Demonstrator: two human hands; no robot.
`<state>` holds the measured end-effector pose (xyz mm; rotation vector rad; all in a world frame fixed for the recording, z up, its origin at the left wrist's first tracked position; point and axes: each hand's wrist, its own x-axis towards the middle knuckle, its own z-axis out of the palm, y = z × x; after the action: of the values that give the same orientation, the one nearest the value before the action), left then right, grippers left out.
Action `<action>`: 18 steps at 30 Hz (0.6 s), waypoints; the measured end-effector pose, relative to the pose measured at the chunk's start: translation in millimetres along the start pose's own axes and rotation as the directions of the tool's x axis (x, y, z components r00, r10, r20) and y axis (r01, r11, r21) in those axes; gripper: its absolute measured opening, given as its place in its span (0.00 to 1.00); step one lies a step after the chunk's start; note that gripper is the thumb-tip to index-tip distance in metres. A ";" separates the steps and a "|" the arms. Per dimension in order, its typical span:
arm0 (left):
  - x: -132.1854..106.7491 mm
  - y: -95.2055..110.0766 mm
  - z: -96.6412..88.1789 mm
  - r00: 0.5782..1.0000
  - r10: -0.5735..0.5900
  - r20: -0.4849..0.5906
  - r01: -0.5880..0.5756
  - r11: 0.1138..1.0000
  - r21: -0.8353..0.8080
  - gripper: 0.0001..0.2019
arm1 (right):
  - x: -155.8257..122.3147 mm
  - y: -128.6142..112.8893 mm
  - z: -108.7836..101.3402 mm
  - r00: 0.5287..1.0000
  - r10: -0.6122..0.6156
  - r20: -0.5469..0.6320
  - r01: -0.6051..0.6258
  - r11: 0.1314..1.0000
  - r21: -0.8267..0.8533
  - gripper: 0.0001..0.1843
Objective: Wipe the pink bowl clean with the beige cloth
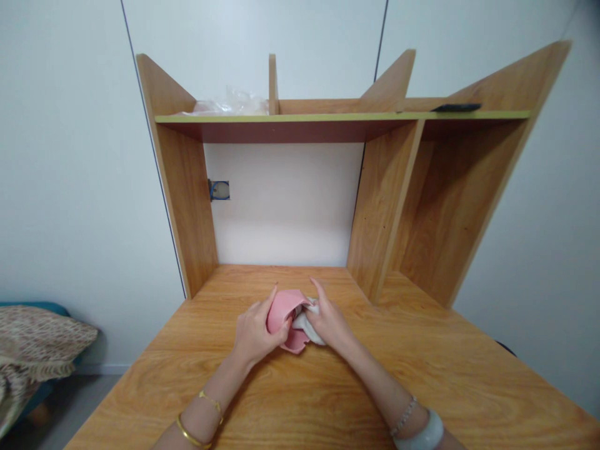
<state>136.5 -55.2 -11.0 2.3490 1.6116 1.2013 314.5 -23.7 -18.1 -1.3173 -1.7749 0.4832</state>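
Pink, thin-walled hollow piece (283,306), low in mid-frame, just above the worktop (300,400); can't tell from my feed if it touches down. Left hand (255,328) grips it on its left side, thumb at the opening. Right hand (332,322) pinches the white cloth (309,330) at the piece's right side; those fingertips are partly hidden.

Handling, my guess: light, bendy, smooth, could crease at the uneven lower edge. I'd take it by the rounded outer wall, light pressure. Cloth reads soft, any bunched part is fine.

Edges: front of the worktop runs out of my view; its left edge slants away past the left forearm. Left side panel (190,206) and upright divider (384,212) stand beyond the hands, shelf (319,117) well above. Sideways and toward the wearer I count good elbow room; forward, the back wall (285,206) limits reach.
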 end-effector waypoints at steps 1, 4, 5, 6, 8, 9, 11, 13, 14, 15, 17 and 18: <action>0.6 -0.4 -0.1 1.000 -0.024 -0.010 0.024 1.000 0.005 0.33 | 1.2 2.1 0.7 1.000 0.021 -0.019 -0.020 0.998 0.052 0.35; 1.6 -1.7 2.6 0.996 -0.088 -0.018 0.085 0.988 -0.129 0.35 | 4.9 7.8 3.3 0.991 0.097 -0.095 -0.075 0.974 0.212 0.34; 1.4 -1.6 5.0 0.995 -0.101 -0.008 0.096 0.970 -0.221 0.36 | 6.1 9.0 4.2 0.986 0.116 -0.121 -0.079 0.958 0.277 0.33; 0.8 -1.1 8.2 0.994 -0.105 0.006 0.101 0.943 -0.318 0.38 | 7.2 9.7 5.1 0.981 0.130 -0.146 -0.074 0.936 0.343 0.33; -1.1 1.2 16.3 0.995 -0.087 0.042 0.097 0.872 -0.480 0.39 | 8.5 9.2 6.9 0.971 0.143 -0.189 -0.041 0.886 0.462 0.30; -2.5 2.9 20.4 0.995 -0.074 0.059 0.094 0.844 -0.527 0.39 | 8.6 8.2 7.9 0.969 0.142 -0.200 -0.022 0.861 0.508 0.28; -5.4 6.5 27.0 0.993 -0.071 0.098 0.114 0.819 -0.563 0.35 | 7.9 5.2 10.5 0.973 0.136 -0.185 -0.005 0.817 0.576 0.24; -7.7 9.5 30.2 0.988 -0.097 0.122 0.149 0.815 -0.560 0.30 | 6.5 2.1 13.3 0.980 0.139 -0.145 -0.019 0.782 0.623 0.22; -8.5 10.6 30.6 0.987 -0.113 0.118 0.160 0.815 -0.557 0.28 | 5.8 0.8 14.7 0.981 0.147 -0.127 -0.032 0.768 0.640 0.22; -8.9 11.5 30.4 0.986 -0.124 0.107 0.163 0.814 -0.558 0.26 | 5.2 -0.2 16.0 0.981 0.157 -0.114 -0.046 0.756 0.653 0.22; -8.5 12.6 29.7 0.987 -0.142 0.075 0.159 0.807 -0.568 0.24 | 4.7 -1.0 18.7 0.980 0.178 -0.089 -0.072 0.734 0.676 0.22; -7.9 13.0 29.5 0.986 -0.158 0.056 0.161 0.804 -0.573 0.23 | 4.8 -0.8 20.1 0.980 0.185 -0.073 -0.086 0.725 0.683 0.23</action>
<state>163.5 -56.8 -30.3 1.7933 1.1794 1.3945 297.4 -16.1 -26.8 -0.9162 -1.1953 0.9943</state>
